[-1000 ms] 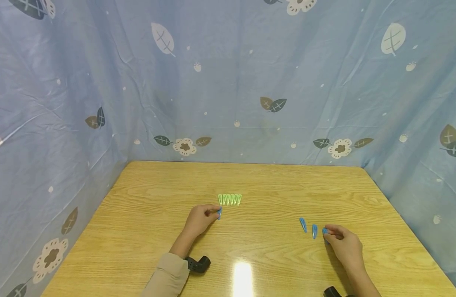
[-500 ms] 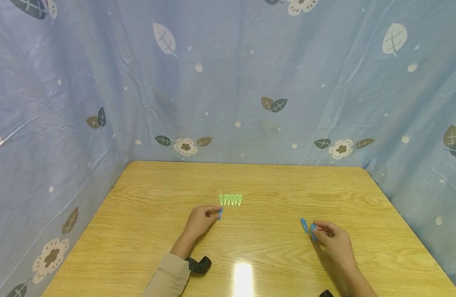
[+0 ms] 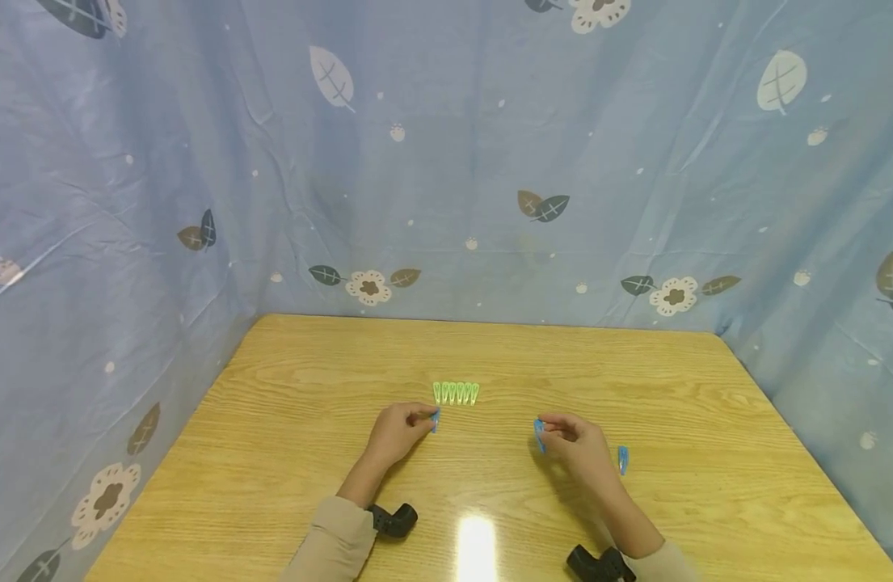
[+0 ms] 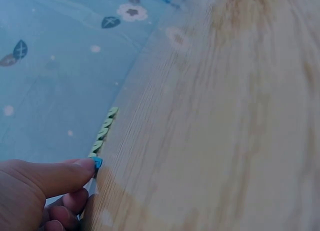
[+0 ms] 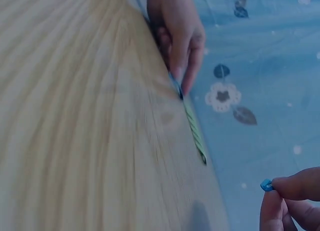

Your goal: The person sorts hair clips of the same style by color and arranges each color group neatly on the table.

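Note:
My left hand (image 3: pixel 397 432) is at the middle of the table, thumb and fingers pinching a blue snap hair clip (image 3: pixel 435 419) just below the left end of a row of green snap hair clips (image 3: pixel 452 394). The left wrist view has the thumb over the blue clip's end (image 4: pixel 98 162). To the right, my right hand (image 3: pixel 579 449) pinches blue hair clip material (image 3: pixel 539 435) between thumb and fingertips, over the wood. I cannot tell whether it holds one clip or two. Another blue hair clip (image 3: pixel 623 460) lies on the table right of that hand.
The wooden table (image 3: pixel 308 364) reaches back to a blue patterned curtain (image 3: pixel 431 162), which also hangs along both sides. A black wrist-worn device (image 3: pixel 395 521) sits on the left forearm, another device (image 3: pixel 599 564) on the right. Light glares off the table's front.
My right hand has moved left from the blue clips toward the middle, carrying blue clip material. Only one of the three blue clips on the right still lies there. My left hand stays put.

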Available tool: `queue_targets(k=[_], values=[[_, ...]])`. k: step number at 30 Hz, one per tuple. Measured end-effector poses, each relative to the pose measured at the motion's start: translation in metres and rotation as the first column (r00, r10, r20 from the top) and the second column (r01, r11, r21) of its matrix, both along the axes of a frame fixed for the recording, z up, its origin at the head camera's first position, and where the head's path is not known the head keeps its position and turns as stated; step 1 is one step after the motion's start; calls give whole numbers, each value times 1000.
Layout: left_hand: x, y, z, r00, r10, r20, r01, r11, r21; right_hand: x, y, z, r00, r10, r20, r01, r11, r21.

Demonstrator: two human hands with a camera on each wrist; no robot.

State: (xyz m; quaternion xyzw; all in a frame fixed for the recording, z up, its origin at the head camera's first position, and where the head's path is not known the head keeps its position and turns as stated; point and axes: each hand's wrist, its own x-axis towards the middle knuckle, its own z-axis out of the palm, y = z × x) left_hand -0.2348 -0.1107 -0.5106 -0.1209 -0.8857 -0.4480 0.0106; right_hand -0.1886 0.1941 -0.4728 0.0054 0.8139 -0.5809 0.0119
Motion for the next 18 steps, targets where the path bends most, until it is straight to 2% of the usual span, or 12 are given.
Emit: queue_targets(k=[7, 14, 18], values=[[2, -1, 3, 1000, -19, -16, 18, 1000, -13, -16, -33, -7, 1000, 24, -11, -24, 996, -86], [1, -1, 5, 1000, -7, -9, 7, 1000, -14, -29, -67, -10, 999, 44, -29, -49, 981, -188], [1, -1, 3, 1000, -8, -10, 8, 1000, -18, -34, -86, -15, 996, 83, -35, -89, 974, -209]])
